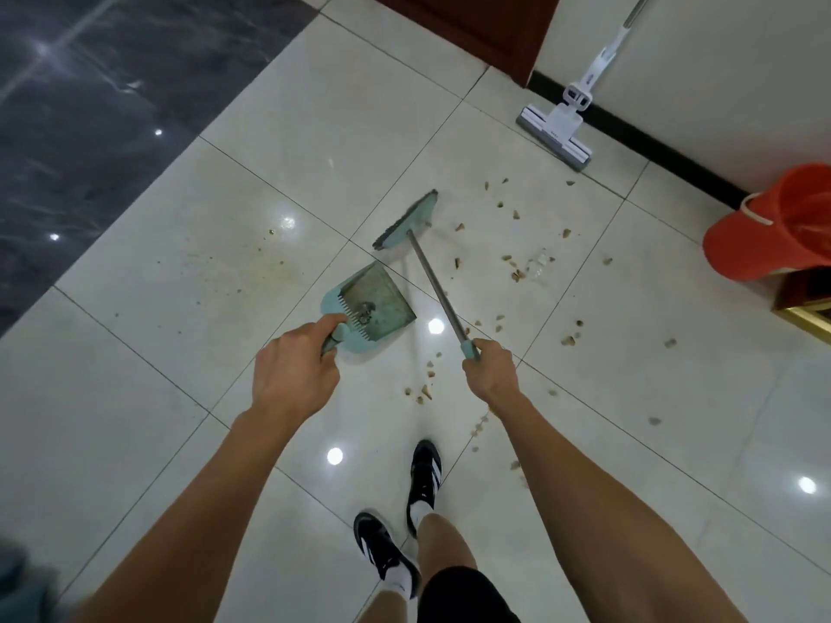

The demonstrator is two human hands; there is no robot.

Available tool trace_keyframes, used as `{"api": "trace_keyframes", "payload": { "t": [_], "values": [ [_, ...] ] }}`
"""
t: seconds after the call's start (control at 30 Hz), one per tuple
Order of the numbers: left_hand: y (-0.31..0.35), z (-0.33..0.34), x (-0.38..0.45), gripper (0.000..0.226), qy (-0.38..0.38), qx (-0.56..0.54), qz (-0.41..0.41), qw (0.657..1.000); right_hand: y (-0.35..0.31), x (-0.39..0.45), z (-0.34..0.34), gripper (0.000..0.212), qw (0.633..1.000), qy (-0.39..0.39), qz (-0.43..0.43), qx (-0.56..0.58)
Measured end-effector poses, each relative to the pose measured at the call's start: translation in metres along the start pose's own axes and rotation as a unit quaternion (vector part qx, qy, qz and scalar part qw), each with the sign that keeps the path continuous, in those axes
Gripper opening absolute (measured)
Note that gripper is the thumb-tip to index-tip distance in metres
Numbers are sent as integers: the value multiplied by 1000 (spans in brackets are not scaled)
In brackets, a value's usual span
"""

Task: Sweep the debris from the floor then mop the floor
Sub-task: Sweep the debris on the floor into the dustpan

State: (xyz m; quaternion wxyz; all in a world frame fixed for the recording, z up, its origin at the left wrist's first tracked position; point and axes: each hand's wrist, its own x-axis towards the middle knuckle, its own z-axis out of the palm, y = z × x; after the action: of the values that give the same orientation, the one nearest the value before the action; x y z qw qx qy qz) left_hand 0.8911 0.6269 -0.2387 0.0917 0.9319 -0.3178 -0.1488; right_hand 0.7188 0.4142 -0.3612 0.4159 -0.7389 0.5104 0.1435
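From the head camera, looking down: the left hand (294, 368) is gripping the dustpan (368, 308) by its short handle, fingers wrapped round it, and the pan is sitting low at the floor (135, 397) with its open mouth facing away and to the right. The right hand (490, 375) is clenching the teal end of the broom (438, 299), whose metal shaft is running up and to the left to a brush head lying just beyond the pan's mouth.

The debris (517, 272) is lying scattered mostly to the right of the broom shaft — a loose band running from near the mop (555, 132) by the wall down past the right hand toward the shoes (422, 478). So the mess is sitting on the right hand's side, and the pan on the left; the shaft is slanting between them. My read: the brush needs carrying out to the right, past the far crumbs, then drawing back left toward the pan.

A small lump seems to be lying in the pan already, though I cannot tell what. Sweeping looks barely begun — the mop is leaning untouched, the orange bucket (773, 227) waiting at the right edge.
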Motion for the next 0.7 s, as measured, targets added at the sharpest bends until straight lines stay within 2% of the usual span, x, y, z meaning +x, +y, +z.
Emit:
{"api": "trace_keyframes", "payload": {
  "t": [0.37,0.57,0.7],
  "values": [
    [-7,27,19,41,-9,-23,-17,1000,-24,88,2,31,998,-49,12,46],
    [0,30,35,37,-65,-3,-37,997,-16,95,6,27,997,-66,21,18],
    [5,33,38,30,-67,0,-37,997,-1,80,8,26,996,-75,54,12]
  ]
}}
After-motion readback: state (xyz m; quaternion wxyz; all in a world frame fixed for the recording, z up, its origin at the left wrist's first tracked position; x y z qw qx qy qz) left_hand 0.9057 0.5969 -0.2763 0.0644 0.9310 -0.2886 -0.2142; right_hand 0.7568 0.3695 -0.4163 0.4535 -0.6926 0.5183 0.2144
